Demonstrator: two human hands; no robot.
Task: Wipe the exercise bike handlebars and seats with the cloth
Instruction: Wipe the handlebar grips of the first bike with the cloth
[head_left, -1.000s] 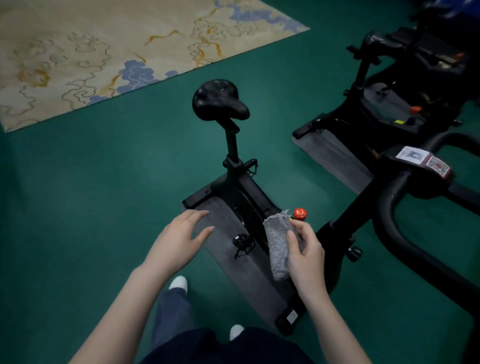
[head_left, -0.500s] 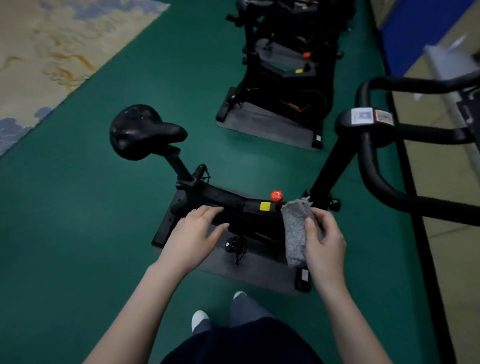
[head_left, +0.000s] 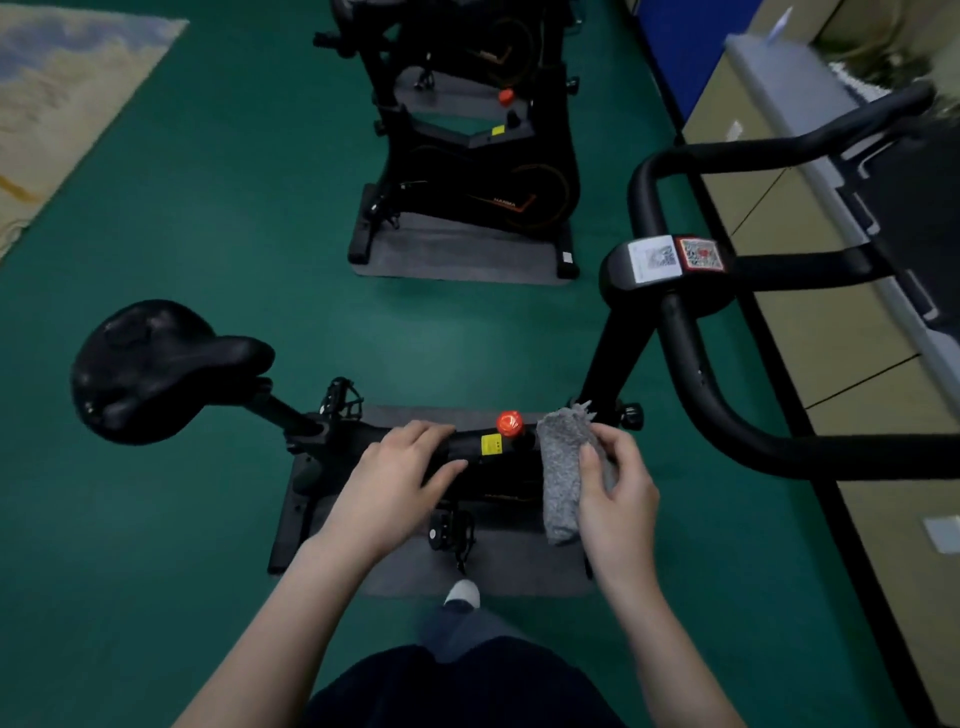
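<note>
Right hand (head_left: 615, 499) grips the grey cloth (head_left: 561, 478), thumb pressed across its front and fingers curled behind it; the cloth hangs folded, in front of the bike frame (head_left: 467, 441) and just right of the red knob (head_left: 509, 423). Left hand (head_left: 395, 478) holds nothing, fingers loosely extended over the frame; whether it touches cannot be told.

Seat (head_left: 156, 369), black, stands at the left, well apart from both hands. Handlebars (head_left: 691, 364) loop out at the right, nearer the cloth but not touching it; a sticker (head_left: 654, 257) sits on their hub. The cloth touches neither.

Near pedal (head_left: 451, 532) juts out below and between the hands. A yellow label (head_left: 491, 445) sits beside the knob. The bike rests on a grey mat (head_left: 509, 569) on green floor (head_left: 156, 519). A second bike (head_left: 467, 156) stands behind on its own mat. A patterned rug (head_left: 52, 104) lies far left; a beige cabinet (head_left: 857, 364) runs along the right, close behind the handlebars. One white shoe (head_left: 462, 592) touches the mat edge.
</note>
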